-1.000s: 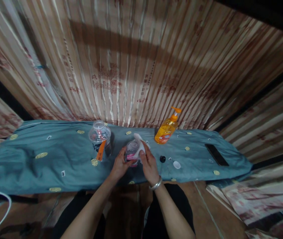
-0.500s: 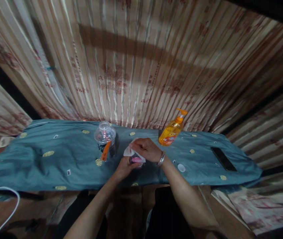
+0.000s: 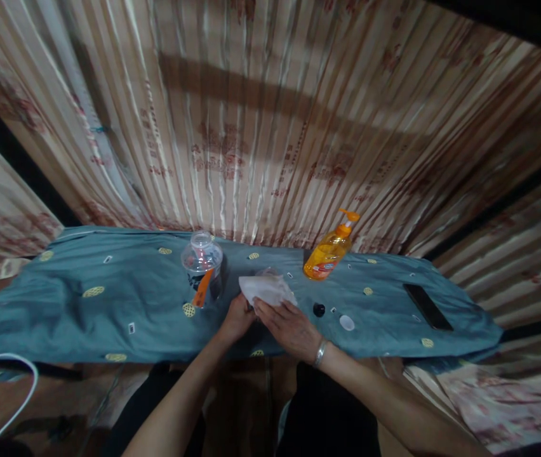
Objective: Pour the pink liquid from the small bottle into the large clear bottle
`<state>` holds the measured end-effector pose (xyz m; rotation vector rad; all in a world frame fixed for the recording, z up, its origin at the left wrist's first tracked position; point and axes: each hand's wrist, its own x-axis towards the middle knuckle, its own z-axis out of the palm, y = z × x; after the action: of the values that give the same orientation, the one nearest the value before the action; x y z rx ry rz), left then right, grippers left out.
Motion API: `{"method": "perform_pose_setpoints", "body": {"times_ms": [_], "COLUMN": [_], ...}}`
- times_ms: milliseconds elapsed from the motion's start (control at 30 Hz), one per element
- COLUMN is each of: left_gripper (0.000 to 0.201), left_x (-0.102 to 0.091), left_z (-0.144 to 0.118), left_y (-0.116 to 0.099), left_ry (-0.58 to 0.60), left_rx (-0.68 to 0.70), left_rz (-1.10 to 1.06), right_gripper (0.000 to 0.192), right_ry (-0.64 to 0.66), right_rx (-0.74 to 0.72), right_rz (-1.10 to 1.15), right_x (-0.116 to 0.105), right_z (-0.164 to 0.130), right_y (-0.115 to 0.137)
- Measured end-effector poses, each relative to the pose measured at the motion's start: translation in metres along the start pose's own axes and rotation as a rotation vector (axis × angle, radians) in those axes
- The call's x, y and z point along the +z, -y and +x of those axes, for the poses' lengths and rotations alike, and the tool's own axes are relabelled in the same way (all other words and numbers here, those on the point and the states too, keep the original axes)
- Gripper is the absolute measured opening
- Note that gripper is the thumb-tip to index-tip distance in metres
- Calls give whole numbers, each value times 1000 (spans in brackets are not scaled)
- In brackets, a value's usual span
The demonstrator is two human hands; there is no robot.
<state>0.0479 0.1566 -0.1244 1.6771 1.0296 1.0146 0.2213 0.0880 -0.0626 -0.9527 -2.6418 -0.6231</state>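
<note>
My left hand [image 3: 238, 319] is closed around a small pink-marked object, which the tissue and my fingers now hide almost entirely. A white tissue [image 3: 267, 289] lies spread over the top of it. My right hand [image 3: 294, 329], with a silver bracelet at the wrist, holds the tissue against the object, fingers bent over its near edge. Beside my right hand, a small black cap [image 3: 319, 310] and a round white lid [image 3: 347, 322] rest on the cloth. To the left stands a clear plastic bottle [image 3: 202, 260] with an orange strip on its side.
An orange pump bottle [image 3: 324, 257] stands toward the back, right of my hands. A black phone [image 3: 427, 306] lies at the right end. Green patterned cloth [image 3: 141, 285] covers the narrow table, and a pleated curtain [image 3: 251, 139] hangs behind. A white cable [image 3: 32, 368] loops at lower left.
My right hand has moved down and toward me, spreading the tissue over the pink-marked object. The black cap, hidden before by my right hand, now shows. My left hand keeps its hold.
</note>
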Motion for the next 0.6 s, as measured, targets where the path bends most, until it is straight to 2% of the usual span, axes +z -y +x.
{"method": "perform_pose_setpoints", "body": {"times_ms": [67, 167, 267, 367, 500, 600], "left_gripper": [41, 55, 67, 69, 71, 71], "left_x": [-2, -4, -6, -8, -10, -9], "left_z": [-1, -3, -5, -5, -6, -8], "left_y": [-4, -12, -18, -23, -28, -29], "left_ry": [11, 3, -14, -30, -25, -40], "left_rx": [-6, -23, -43, -61, -86, -95], "left_rz": [-10, -29, -31, -21, -21, -24], "right_gripper": [48, 57, 67, 69, 51, 53], "right_ry": [-25, -130, -281, -384, -418, -373], "right_rx": [119, 309, 431, 523, 658, 770], "right_rz": [25, 135, 309, 531, 906, 1191], "right_x": [10, 25, 35, 30, 15, 23], "right_z": [-12, -15, -4, 15, 42, 54], "right_y": [3, 8, 9, 3, -18, -31]}}
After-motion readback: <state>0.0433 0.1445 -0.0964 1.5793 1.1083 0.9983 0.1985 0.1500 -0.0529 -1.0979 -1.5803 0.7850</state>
